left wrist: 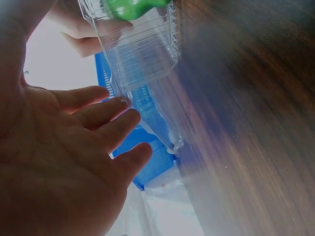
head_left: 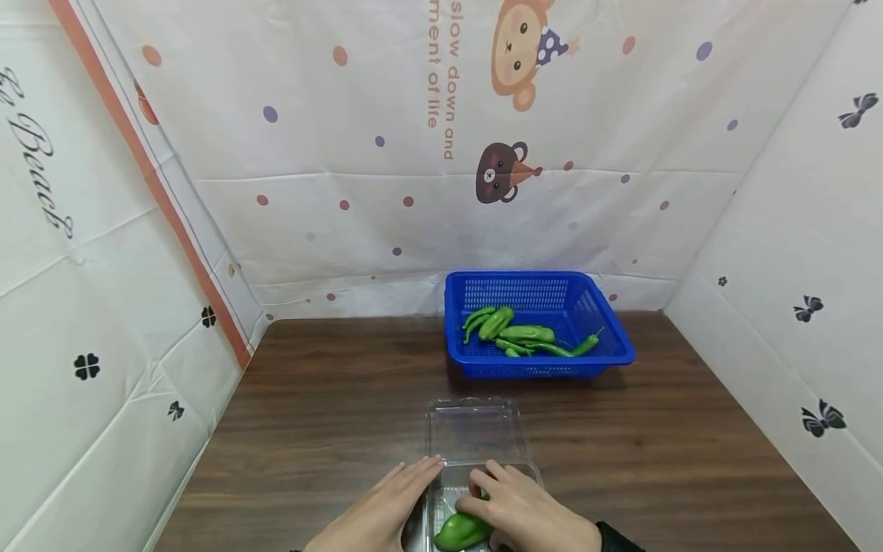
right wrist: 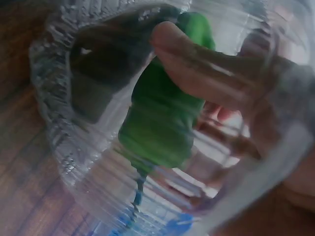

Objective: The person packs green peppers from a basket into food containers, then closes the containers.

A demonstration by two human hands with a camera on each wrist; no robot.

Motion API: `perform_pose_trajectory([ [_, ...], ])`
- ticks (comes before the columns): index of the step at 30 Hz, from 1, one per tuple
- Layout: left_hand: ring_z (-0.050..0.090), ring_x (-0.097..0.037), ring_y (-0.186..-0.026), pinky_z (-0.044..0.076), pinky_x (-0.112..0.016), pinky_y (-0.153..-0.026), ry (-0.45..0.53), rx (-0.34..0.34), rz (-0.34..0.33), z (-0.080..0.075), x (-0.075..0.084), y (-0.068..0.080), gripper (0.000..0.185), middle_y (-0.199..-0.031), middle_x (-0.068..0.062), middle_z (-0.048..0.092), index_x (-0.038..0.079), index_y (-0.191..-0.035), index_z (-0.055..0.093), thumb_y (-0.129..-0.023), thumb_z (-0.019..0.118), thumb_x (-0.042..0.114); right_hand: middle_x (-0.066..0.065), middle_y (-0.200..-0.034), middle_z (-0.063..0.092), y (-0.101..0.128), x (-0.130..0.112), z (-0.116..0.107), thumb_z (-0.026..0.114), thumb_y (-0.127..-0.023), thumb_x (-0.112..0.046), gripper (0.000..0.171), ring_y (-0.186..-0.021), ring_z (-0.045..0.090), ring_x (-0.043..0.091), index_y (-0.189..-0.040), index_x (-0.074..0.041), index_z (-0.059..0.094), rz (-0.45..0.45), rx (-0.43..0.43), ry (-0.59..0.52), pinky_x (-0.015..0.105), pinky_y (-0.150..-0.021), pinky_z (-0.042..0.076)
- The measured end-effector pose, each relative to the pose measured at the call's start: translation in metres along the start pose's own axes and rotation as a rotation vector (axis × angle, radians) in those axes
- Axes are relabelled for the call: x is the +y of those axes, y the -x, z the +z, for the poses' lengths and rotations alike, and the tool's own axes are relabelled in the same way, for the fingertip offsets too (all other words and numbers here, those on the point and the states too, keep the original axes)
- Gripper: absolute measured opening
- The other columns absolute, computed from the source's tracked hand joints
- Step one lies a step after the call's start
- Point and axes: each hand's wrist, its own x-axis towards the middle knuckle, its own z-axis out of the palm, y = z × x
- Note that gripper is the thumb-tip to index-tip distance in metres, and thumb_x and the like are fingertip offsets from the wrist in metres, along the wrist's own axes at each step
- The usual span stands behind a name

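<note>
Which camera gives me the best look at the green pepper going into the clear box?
The right wrist view: the green pepper fills it, under the right hand's fingers, though through plastic. The head view shows it small at the bottom edge; the left wrist view catches only a sliver.

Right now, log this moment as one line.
left hand steadies clear box | right hand holds green pepper inside | blue basket holds more peppers

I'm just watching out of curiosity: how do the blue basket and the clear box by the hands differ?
The blue basket is opaque mesh with no lid; the clear box is see-through, with its hinged lid lying open. The basket stands farther back, untouched; both hands are at the clear box. Both hold green peppers.
</note>
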Motion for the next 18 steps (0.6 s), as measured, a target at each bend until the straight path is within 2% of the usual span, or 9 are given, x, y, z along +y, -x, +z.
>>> perform_pose_trajectory([
  [10, 0.042, -0.026, -0.146, 0.039, -0.054, -0.115, -0.007, 0.009, 0.012, 0.0004, -0.0002, 0.0000, 0.108, -0.159, -0.013, 0.043, 0.006, -0.159, 0.033, -0.084, 0.067, 0.075, -0.009, -0.108, 0.056, 0.0029, 0.0011, 0.0078, 0.089, -0.080, -0.022, 0.054, -0.090, 0.045, 0.005, -0.128, -0.026, 0.064, -0.014, 0.033, 0.018, 0.016, -0.069, 0.037],
  [18, 0.040, -0.024, -0.148, 0.038, -0.054, -0.116, 0.016, -0.016, -0.010, -0.0007, 0.0006, -0.0007, 0.109, -0.161, -0.011, 0.041, 0.008, -0.161, 0.032, -0.083, 0.066, 0.076, -0.009, -0.107, 0.054, 0.0039, 0.0018, 0.0109, 0.088, -0.079, -0.019, 0.053, -0.088, 0.042, 0.004, -0.126, -0.025, 0.063, -0.022, 0.047, -0.002, 0.015, -0.068, 0.035],
])
